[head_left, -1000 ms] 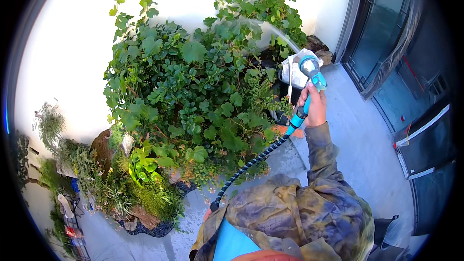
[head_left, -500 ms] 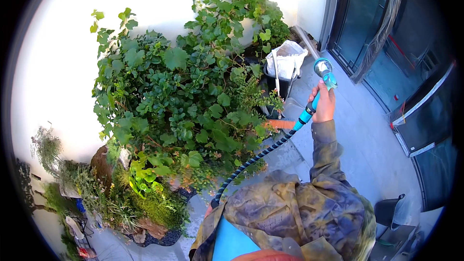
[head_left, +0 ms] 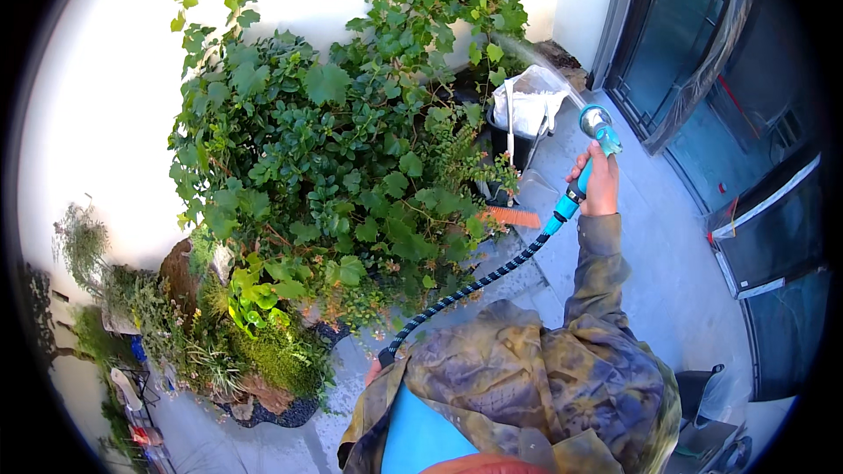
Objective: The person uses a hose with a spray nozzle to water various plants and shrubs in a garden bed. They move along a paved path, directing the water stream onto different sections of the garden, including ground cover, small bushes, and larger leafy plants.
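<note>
My right hand (head_left: 597, 177) grips the turquoise handle of a spray nozzle (head_left: 602, 130), its silver and turquoise head up, with a water jet (head_left: 549, 66) spraying toward upper leaves by the wall. A black patterned hose (head_left: 474, 281) runs from the handle down to my jacket at lower left, where my left hand (head_left: 373, 371) shows only as a sliver beside it, its grip hidden. A dense leafy shrub (head_left: 334, 158) fills the middle. Just beyond my right hand, a black bucket (head_left: 518, 148) with a white bag (head_left: 524, 110) stands at the shrub's edge.
Glass doors (head_left: 667, 44) with frames run along the right. An orange broom head (head_left: 512, 217) lies on the paving (head_left: 659, 263). Rocks and low plants (head_left: 263, 360) border dark pebbles at lower left. Dark folded objects (head_left: 707, 412) sit at lower right; a rack (head_left: 140, 421) stands at far left.
My right hand and the nozzle have shifted rightward in view. The water jet now starts farther right. The bucket and orange broom head show more fully than a second ago.
</note>
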The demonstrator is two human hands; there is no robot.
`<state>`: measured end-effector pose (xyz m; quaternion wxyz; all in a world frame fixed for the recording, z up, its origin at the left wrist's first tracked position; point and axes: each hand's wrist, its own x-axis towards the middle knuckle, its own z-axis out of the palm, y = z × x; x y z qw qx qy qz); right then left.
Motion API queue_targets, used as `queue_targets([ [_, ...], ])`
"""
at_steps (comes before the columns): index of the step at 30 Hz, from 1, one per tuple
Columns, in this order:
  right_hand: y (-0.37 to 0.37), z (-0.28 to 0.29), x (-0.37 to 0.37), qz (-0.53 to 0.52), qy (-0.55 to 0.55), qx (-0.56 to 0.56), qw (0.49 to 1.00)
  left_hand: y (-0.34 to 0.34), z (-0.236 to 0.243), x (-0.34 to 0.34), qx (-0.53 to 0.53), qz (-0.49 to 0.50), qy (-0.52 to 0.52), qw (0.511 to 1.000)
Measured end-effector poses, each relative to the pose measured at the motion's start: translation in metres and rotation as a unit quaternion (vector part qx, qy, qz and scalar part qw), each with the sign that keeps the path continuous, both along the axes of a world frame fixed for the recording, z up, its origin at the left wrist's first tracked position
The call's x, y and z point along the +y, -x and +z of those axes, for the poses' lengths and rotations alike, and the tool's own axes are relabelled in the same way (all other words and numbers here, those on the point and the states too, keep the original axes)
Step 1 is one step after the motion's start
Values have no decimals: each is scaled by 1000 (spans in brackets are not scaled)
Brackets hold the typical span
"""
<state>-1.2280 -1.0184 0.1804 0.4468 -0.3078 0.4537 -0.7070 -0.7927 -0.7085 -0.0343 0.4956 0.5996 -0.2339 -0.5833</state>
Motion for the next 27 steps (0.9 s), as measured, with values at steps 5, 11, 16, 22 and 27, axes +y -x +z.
queue_targets([
  [5,-30,17,17,52,62,-33,996,13,10,16,9,39,33,999],
  [11,-80,30,23,214,64,5,975,17,-13,35,-55,77,72,993],
  [16,-105,33,31,359,72,33,930,13,-17,42,34,48,117,991],
  [22,-132,41,31,456,68,42,886,14,-36,52,-28,100,113,988],
  [27,-147,33,24,364,94,22,926,30,-17,45,-19,85,80,993],
])
